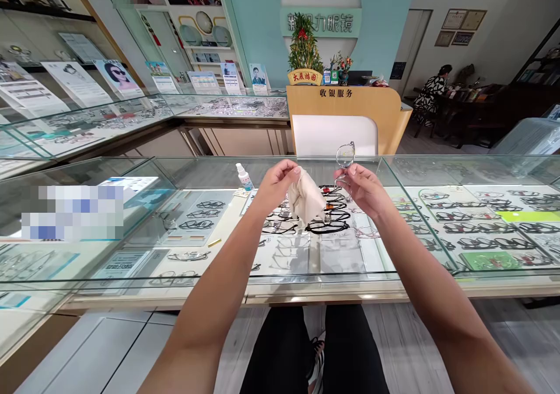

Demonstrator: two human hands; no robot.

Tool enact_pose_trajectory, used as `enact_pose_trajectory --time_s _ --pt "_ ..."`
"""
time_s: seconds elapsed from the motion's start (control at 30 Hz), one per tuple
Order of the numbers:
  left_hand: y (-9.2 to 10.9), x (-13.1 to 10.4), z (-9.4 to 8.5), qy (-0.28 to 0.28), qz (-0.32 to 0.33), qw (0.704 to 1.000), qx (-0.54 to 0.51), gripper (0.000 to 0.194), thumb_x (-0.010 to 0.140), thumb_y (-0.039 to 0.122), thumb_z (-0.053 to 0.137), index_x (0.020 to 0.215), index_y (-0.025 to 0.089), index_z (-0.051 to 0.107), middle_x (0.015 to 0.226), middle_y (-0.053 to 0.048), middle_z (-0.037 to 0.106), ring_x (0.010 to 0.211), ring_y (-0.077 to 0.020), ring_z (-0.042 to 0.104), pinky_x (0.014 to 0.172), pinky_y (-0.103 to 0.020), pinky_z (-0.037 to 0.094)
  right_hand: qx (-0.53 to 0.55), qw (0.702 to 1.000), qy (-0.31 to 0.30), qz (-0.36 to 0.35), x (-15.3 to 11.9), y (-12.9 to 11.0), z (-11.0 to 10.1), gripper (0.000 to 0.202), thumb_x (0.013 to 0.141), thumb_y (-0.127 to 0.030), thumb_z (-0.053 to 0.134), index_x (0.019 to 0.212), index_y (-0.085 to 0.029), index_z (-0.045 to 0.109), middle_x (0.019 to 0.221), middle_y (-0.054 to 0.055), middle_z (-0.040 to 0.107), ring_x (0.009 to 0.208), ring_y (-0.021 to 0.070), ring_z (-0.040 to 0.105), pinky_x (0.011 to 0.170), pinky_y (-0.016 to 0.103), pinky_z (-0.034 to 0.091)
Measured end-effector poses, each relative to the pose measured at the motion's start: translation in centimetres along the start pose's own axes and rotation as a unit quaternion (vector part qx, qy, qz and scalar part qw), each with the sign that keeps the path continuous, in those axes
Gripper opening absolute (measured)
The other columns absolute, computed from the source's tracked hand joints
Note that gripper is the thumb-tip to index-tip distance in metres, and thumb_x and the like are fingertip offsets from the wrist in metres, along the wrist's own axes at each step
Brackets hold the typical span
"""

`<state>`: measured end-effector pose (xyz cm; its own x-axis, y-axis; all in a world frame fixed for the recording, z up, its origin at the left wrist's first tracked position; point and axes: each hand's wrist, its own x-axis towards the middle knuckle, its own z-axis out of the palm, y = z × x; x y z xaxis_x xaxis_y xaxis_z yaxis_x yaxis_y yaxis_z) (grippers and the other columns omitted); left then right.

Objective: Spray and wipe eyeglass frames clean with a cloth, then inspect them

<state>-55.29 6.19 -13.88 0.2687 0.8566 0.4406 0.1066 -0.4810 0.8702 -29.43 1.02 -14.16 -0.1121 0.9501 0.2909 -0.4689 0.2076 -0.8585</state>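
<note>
Above the glass counter, my left hand [280, 181] pinches a pale beige cloth [306, 199] that hangs down in folds. To its right, my right hand [361, 187] is closed on a pair of thin-framed eyeglasses [345, 156], held up with one round lens on top. The cloth and the glasses are apart. A small white spray bottle [244, 176] stands on the counter, left of my left hand. Below the cloth, rows of dark-framed glasses [327, 226] show in the display case.
The glass case [280, 289] spans the view in front of me, with more frames inside at right. A wooden cashier desk [345, 99] bearing a plant [304, 47] stands beyond it. A seated person [431, 94] is at the far right. Paper sheets [126, 187] lie at left.
</note>
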Motion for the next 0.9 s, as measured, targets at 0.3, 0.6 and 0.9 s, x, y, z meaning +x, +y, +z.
enact_pose_trajectory --time_s 0.3,0.6,0.9 --pt "1.1 -1.4 1.4 -0.108 -0.041 0.987 -0.115 0.056 0.086 0.061 0.092 0.116 0.018 0.073 0.101 -0.007 0.079 0.091 -0.0195 0.070 0.082 -0.028 0.054 -0.020 1.000 0.007 0.001 -0.1 0.3 0.3 0.043 0.073 -0.056 0.103 0.078 -0.027 0.072 0.097 0.001 0.083 0.082 0.0161 0.067 0.085 0.032 0.055" --pt "1.8 -1.9 2.6 -0.111 -0.025 0.990 -0.080 0.038 0.088 0.054 0.088 0.101 0.019 0.081 0.094 -0.005 0.075 0.080 -0.0158 0.063 0.074 -0.027 0.052 -0.079 0.995 0.038 -0.036 -0.1 0.6 0.3 0.042 0.077 -0.059 0.100 0.083 -0.027 0.074 0.099 0.002 0.083 0.080 0.0159 0.065 0.078 0.031 0.054" --pt "1.3 -2.6 4.6 -0.070 -0.008 0.993 -0.095 0.039 0.087 0.047 0.089 0.115 0.021 0.081 0.092 -0.003 0.076 0.074 -0.0145 0.059 0.069 -0.028 0.051 -0.068 0.996 0.045 -0.040 -0.1 0.9 0.7 0.045 0.073 -0.062 0.102 0.082 -0.028 0.075 0.091 0.001 0.080 0.082 0.0176 0.068 0.080 0.032 0.056"
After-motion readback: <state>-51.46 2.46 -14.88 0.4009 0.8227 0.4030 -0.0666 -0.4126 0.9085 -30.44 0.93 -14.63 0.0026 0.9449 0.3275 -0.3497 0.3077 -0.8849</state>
